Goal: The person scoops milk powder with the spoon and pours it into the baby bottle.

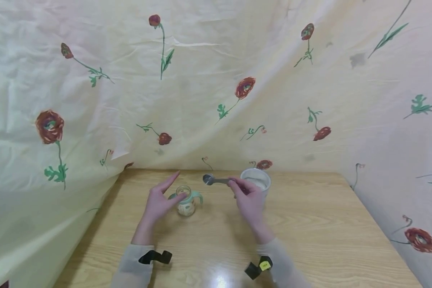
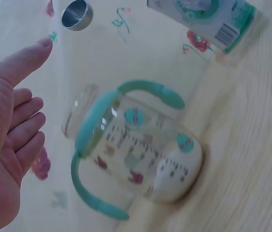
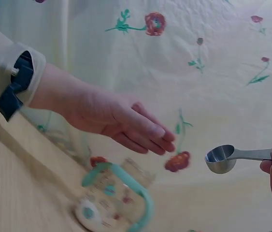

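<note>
My right hand pinches the handle of a metal measuring spoon, whose bowl hangs in the air between the two hands. A clear baby bottle with two teal handles, a printed scale and animal pictures stands upright on the table, with whitish contents at its bottom. Its neck is uncapped. Beside the bottle, my left hand is held with fingers extended, empty, its thumb and fingers apart. In the head view its thumb overlaps the bottle's upper part; in the right wrist view the hand hovers above the bottle's neck.
Just behind the right hand stands a white and green tin, lidless, with white powder inside. The wooden table meets a cream cloth with printed red flowers, hung at the back and sides.
</note>
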`<state>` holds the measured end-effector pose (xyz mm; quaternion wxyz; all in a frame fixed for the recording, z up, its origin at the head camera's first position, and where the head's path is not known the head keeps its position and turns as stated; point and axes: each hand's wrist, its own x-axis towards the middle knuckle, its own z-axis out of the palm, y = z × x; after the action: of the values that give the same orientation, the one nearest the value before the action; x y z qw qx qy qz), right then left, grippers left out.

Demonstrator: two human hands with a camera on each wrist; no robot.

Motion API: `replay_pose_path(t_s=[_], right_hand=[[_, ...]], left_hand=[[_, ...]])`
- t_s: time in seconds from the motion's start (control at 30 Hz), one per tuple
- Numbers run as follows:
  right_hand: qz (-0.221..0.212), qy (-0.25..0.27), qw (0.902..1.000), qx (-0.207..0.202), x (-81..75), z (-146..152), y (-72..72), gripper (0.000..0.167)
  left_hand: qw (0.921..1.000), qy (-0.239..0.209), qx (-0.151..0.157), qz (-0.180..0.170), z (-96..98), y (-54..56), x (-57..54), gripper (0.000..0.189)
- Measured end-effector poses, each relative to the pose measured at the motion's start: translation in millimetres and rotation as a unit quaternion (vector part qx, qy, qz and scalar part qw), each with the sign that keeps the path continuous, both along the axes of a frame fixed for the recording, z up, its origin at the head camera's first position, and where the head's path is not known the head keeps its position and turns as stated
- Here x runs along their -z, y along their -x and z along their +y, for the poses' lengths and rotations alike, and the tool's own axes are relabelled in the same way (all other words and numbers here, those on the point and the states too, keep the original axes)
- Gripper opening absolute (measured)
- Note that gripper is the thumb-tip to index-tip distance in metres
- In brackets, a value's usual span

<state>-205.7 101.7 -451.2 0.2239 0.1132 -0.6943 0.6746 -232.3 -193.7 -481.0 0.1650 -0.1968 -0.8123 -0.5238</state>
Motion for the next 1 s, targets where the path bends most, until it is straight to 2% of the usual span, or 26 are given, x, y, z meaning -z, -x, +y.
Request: replay_pose_path(t_s=[0.2, 0.37, 0.5, 0.8, 0.9, 1.0], right_hand=[[-0.029, -0.003, 0.9986, 0.045, -5.5, 34, -0.6, 0.018], [-0.015, -0.005, 0.9969, 0.077, -11.1, 57, 1.4, 0.018], [-0.014, -0.026, 0.9946, 0.100, -13.9, 72, 4.1, 0.018], [-0.019, -0.053, 0.9921, 0.112, -18.1, 89, 4.8, 0.018], [-0.025, -0.062, 0.9906, 0.119, -19.3, 91, 3.7, 0.018], [-0.028, -0.071, 0.9893, 0.124, -23.7, 91, 0.0, 0.017]], left_hand=[[0.9996, -0.017, 0.015, 0.018, 20.2, 2.5, -2.2, 0.077], [0.9989, -0.018, 0.022, 0.038, 38.6, 3.9, -4.6, 0.076], [0.9976, -0.032, 0.038, 0.048, 56.3, 2.9, -8.7, 0.075], [0.9974, -0.030, 0.057, 0.032, 101.0, 0.6, -12.5, 0.075], [0.9968, -0.038, 0.067, 0.023, 116.6, 2.0, -9.4, 0.074], [0.9958, -0.052, 0.076, -0.003, 131.6, 4.1, -3.8, 0.075]])
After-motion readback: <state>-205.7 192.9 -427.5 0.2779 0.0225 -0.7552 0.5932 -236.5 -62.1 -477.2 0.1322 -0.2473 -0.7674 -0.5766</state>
